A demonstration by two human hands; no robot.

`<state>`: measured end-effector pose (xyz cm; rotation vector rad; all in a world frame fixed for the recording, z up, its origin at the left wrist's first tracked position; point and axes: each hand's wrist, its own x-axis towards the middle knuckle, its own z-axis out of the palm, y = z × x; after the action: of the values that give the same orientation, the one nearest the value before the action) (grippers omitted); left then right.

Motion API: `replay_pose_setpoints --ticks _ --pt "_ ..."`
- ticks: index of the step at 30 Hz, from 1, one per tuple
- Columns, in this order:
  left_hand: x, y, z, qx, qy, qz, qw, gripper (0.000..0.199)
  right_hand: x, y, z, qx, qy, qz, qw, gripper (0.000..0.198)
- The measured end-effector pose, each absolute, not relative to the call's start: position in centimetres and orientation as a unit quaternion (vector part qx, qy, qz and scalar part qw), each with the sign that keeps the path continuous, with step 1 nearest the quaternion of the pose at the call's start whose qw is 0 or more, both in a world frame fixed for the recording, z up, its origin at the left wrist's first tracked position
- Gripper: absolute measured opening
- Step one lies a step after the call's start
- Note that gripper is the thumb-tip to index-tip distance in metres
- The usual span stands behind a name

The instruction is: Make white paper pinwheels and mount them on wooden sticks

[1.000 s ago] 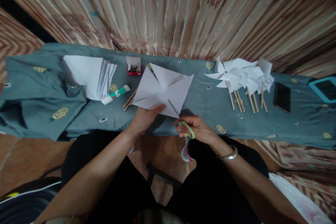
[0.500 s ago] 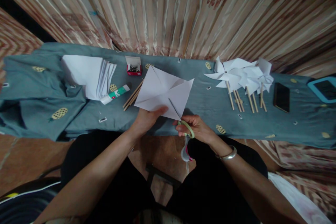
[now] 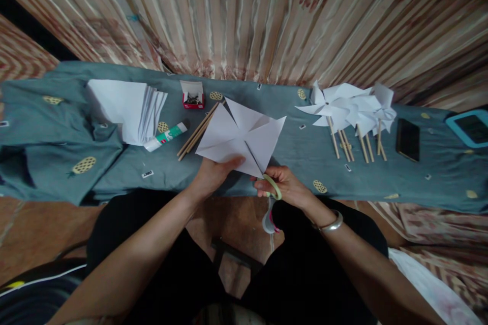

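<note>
A square of white paper (image 3: 224, 134) with slits running from its corners toward the middle is held over the cloth-covered table. My left hand (image 3: 215, 172) grips its near edge, thumb on top and the other fingers hidden underneath. In my right hand (image 3: 282, 183) is a pair of scissors (image 3: 275, 189) with light green handles. A blade lies along the slit at the paper's near right corner. Just left of the paper, several thin wooden sticks (image 3: 196, 137) lie together.
A stack of white paper (image 3: 118, 106), a glue stick (image 3: 168, 136) and a small red box of metal pins (image 3: 193, 100) lie to the left. Several paper pinwheels (image 3: 339, 104) on sticks, a phone (image 3: 407, 139) and a blue-framed device (image 3: 453, 127) are on the right. A curtain (image 3: 236, 20) hangs behind.
The paper has shifted slightly right and turned a little, and its slits at the far left and near right corners look wider. Both hands stay nearly in place.
</note>
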<state>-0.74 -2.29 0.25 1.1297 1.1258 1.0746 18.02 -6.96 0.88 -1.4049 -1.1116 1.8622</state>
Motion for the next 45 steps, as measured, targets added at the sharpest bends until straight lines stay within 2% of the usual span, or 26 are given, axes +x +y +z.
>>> replay_pose_setpoints --ticks 20,29,36,40,45 --pt "-0.7 -2.3 0.0 0.498 0.492 0.446 0.558 0.05 17.7 -6.9 1.2 -0.542 -0.428 0.67 0.272 0.05" --pt "-0.8 -1.9 -0.8 0.485 0.482 0.458 0.568 0.05 18.5 -7.0 2.2 -0.509 -0.482 0.681 0.215 0.048" --pt "-1.0 -1.1 -1.2 0.423 0.465 0.497 0.598 0.053 21.4 -7.3 2.8 -0.521 -0.497 0.68 0.138 0.051" --pt "-0.9 -0.8 -1.1 0.394 0.449 0.512 0.618 0.059 24.3 -7.5 2.6 -0.566 -0.554 0.599 0.121 0.046" --pt "-0.1 -0.8 -1.5 0.39 0.442 0.501 0.634 0.062 26.7 -7.1 1.9 -0.719 -0.615 0.292 0.142 0.05"
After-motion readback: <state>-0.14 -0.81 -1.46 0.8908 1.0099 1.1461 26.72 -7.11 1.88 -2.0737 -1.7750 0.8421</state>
